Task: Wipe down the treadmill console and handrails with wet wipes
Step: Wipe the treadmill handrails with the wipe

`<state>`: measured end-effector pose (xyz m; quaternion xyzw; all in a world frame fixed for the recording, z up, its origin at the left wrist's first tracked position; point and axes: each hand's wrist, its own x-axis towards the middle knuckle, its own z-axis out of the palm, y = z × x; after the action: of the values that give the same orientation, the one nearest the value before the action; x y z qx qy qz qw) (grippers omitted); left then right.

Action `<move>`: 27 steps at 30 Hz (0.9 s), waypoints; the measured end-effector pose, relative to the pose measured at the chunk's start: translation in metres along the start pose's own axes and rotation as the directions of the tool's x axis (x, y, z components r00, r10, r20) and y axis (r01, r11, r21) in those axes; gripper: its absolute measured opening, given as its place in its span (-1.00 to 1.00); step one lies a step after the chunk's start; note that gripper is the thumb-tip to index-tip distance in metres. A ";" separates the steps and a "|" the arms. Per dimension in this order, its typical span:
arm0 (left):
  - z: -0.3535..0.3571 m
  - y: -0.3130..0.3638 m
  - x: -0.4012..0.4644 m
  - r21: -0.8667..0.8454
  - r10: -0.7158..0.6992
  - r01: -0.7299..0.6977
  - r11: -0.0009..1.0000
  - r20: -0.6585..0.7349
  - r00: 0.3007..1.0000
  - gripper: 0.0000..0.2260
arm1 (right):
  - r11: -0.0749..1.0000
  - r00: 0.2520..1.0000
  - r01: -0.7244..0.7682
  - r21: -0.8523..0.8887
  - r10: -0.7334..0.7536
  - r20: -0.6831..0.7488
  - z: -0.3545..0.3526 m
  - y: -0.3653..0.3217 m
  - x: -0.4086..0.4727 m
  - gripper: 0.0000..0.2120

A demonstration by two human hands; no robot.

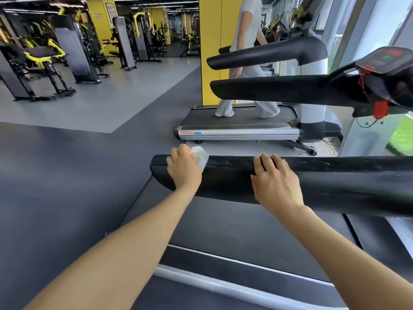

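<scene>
Handrail (335, 184), a thick, rounded black bar with pale scuff streaks, runs across the near treadmill. Left hand (184, 168) curls over its blunt end, pressing a crumpled white wet wipe (201, 155) against it; right hand (276, 180) rests flat on top, fingers relaxed.

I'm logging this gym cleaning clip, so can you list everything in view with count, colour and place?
handrail: one, black, scuffed, nearest, running across the view
wet wipe: one, white, on the handrail near its left end
treadmill belt: one, dark grey, below the handrail
far handrail: one, black, centre right
console: one, black, top right
red cord: one, hanging from the console
neighbouring treadmill: one, silver and black, a person in white walking on it
weight machines: several, black and yellow, left background
left hand: pinching the wipe
right hand: resting on the handrail, fingers over its top
</scene>
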<state>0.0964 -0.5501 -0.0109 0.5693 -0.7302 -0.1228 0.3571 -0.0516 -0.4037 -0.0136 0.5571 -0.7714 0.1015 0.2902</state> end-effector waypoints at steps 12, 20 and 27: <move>-0.005 -0.003 0.001 0.117 -0.101 0.100 0.988 0.003 0.995 -0.77 | 1.000 1.000 -0.008 -0.020 0.008 0.022 -0.003 -0.004 0.000 -0.58; -0.005 -0.006 -0.003 0.211 0.282 -0.292 0.933 0.077 0.956 -0.81 | 1.000 1.000 -0.005 0.007 0.005 -0.014 -0.007 -0.001 -0.002 -0.59; -0.006 -0.018 0.009 0.208 -0.090 0.098 0.973 -0.049 0.995 -0.76 | 1.000 0.999 -0.023 0.022 0.022 0.031 -0.004 -0.004 -0.001 -0.54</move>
<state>0.1124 -0.5629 -0.0138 0.6401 -0.7042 -0.0503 0.3031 -0.0458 -0.4023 -0.0116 0.5531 -0.7809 0.1044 0.2709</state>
